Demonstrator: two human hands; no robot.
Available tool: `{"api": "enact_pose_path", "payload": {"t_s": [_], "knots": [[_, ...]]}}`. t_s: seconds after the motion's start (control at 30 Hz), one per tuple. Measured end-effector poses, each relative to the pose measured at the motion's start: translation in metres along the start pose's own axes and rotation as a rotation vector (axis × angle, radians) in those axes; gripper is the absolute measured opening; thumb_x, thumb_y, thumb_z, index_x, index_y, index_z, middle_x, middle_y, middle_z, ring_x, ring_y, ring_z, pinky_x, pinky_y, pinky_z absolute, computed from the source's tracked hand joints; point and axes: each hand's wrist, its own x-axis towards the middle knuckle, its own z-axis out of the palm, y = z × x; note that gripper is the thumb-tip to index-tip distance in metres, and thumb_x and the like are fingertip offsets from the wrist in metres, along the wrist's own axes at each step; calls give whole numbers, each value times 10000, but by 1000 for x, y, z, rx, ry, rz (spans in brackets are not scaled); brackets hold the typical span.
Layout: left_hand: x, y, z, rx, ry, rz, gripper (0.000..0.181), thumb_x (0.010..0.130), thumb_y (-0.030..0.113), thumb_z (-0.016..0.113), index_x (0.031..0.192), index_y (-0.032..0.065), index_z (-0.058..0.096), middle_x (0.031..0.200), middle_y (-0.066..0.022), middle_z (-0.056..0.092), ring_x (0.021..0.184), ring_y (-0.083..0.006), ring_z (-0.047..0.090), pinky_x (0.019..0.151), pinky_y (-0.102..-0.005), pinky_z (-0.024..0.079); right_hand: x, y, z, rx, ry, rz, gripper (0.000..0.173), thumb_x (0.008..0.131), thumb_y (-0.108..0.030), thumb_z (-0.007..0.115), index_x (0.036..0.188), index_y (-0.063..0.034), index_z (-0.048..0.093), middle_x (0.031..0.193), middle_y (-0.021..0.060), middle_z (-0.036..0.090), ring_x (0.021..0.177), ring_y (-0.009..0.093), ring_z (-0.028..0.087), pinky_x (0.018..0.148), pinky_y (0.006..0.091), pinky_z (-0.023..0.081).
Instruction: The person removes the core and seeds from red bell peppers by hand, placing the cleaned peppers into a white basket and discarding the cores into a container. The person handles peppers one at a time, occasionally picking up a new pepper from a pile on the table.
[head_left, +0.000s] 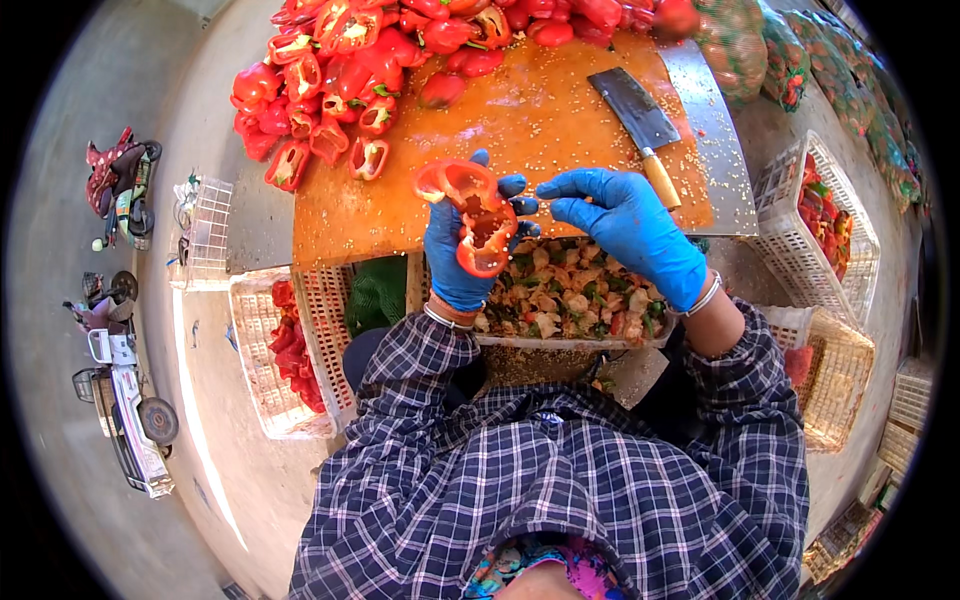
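In my left hand (454, 251), gloved in blue, I hold a cut red bell pepper (480, 214), its hollow inside turned up. My right hand (626, 221), in the same kind of glove, hovers just right of it with thumb and fingers slightly apart and nothing seen between them. Below both hands sits a crate of pepper cores and seeds (574, 300), with green stems among them. A cleaver (636, 112) with a wooden handle lies on the orange board (517, 112) beyond my right hand. Loose seeds dot the board.
Cut red peppers (341, 75) are heaped at the board's far left. Plastic crates holding red pieces stand at left (247, 360) and right (862, 232). A lower right crate (840, 390) sits near my elbow. Filled mesh sacks (731, 52) line the far right. A cargo tricycle (131, 405) is parked left.
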Motion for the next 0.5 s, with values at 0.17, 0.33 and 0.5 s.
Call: {"api": "enact_pose_path", "payload": {"t_s": [0.17,0.33,0.5], "knots": [[0,-3,5,39,21,-46,723,987,541,502,1510,70,334,1303,-202,581,1145,-312,614,948,-457,542,-7,-4,18,-179,-62,-249,251,813,-245,796,1038,-146,743,886,98,735,740,238,718,706,333,565],[8,-29,-1,8,249,-55,585,1007,462,543,1415,56,443,1259,-167,595,1118,-273,621,931,-409,545,0,17,38,-351,-193,-60,307,904,-407,642,1079,-166,718,934,94,725,746,217,695,716,354,552],[6,0,-22,-76,244,-59,476,999,451,556,1277,66,520,1106,-118,643,1040,-267,647,807,-418,600,22,31,-16,658,-173,286,397,914,-88,549,1303,-49,617,924,12,580,843,98,579,731,251,488]]}}
